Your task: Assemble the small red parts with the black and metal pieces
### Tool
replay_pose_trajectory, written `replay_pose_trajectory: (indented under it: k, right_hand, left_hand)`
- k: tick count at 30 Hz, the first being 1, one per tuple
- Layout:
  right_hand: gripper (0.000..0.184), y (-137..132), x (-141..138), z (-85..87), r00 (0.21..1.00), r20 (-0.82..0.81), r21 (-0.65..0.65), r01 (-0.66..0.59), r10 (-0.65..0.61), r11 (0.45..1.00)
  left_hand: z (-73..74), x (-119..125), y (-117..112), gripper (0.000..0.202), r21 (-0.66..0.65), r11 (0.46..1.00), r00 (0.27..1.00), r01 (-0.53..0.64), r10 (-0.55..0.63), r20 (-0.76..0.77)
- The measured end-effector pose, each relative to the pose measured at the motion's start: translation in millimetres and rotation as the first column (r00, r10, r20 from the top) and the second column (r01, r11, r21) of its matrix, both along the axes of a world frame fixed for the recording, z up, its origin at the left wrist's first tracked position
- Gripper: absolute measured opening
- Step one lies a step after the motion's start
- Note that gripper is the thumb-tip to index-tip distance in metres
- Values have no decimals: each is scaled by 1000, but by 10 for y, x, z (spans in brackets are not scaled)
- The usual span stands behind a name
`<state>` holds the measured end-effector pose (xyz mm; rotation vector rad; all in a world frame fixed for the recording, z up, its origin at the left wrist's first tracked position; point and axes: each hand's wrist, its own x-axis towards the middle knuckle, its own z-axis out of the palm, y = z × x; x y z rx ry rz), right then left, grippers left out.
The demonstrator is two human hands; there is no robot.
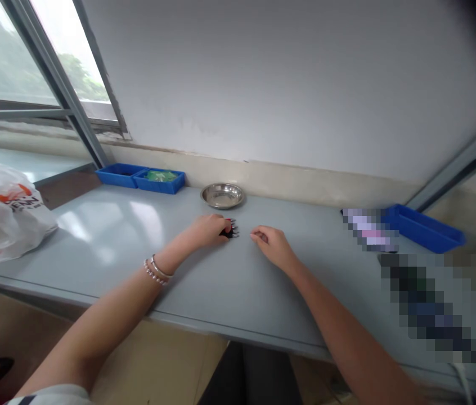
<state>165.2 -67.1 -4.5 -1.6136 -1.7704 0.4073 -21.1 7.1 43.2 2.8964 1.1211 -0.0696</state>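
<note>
In the middle of the table, my left hand (pixel 211 229) is closed around a small black-and-red piece with several silver metal tips (pixel 233 228). The tips stick out to the right, toward my other hand; my fingers hide much of the piece, so its exact kind is unclear. A short gap to the right, my right hand (pixel 275 245) is closed, thumb and fingertips together in a pinch just over the tabletop. Whatever is in that pinch, if anything, cannot be made out. Just behind my left hand lies a round, shallow steel dish (pixel 222 196).
Two blue bins stand at the back left, one (pixel 160 181) holding green packets. A white plastic bag (pixel 8 214) sits on the left. On the right are another blue bin (pixel 426 229) and two blurred-out items. The grey table (pixel 204 298) meets a wall behind.
</note>
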Motion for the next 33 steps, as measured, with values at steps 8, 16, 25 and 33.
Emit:
replay_pose_trajectory:
  k: [8, 16, 25, 33]
  right_hand:
    - [27, -4, -15, -29, 997, -69, 26, -24, 26, 999]
    - [43, 1, 14, 3, 976, -218, -41, -21, 11, 999]
    - [27, 31, 71, 42, 907, -422, 11, -19, 22, 1000]
    - [37, 1, 81, 108, 807, -588, -56, -109, 55, 992]
  left_hand:
    - [-46, 67, -116, 13, 100, 994, 999, 38, -39, 7]
    - [-142, 186, -228, 22, 103, 979, 954, 177, -196, 225]
    - [-248, 203, -141, 20, 5, 990, 899, 141, -130, 419]
    - [-248, 218, -168, 21, -24, 989, 849, 148, -115, 515]
